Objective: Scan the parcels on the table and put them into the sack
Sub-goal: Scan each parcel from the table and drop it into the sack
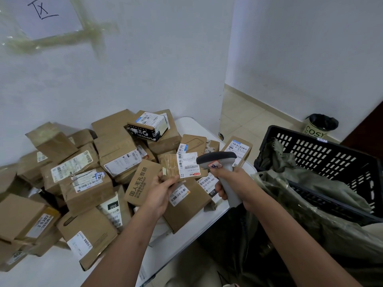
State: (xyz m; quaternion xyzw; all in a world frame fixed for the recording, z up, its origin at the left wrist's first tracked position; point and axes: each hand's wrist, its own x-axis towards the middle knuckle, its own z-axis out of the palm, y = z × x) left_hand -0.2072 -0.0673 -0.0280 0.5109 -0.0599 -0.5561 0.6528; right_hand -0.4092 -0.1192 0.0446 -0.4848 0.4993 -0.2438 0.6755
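— White walls met at the corner behind our white table [187, 235], and a paper sheet [49, 15] was taped up on the left wall. What lay on the table?

— We saw a heap of brown parcels [87, 183] with labels, spread from the wall to the near edge.

— And what were our hands doing?

— Our left hand [160, 193] pinched a small flat parcel [182, 165] by its lower edge, label facing us, raised above the heap. Our right hand [228, 179] gripped the handle of the grey scanner [219, 162], whose head sat just beside that label.

— Where was the sack?

— We had the green sack [310, 204] at the table's right, draped inside a black crate [323, 160]; a small bin [320, 126] stood on the floor beyond
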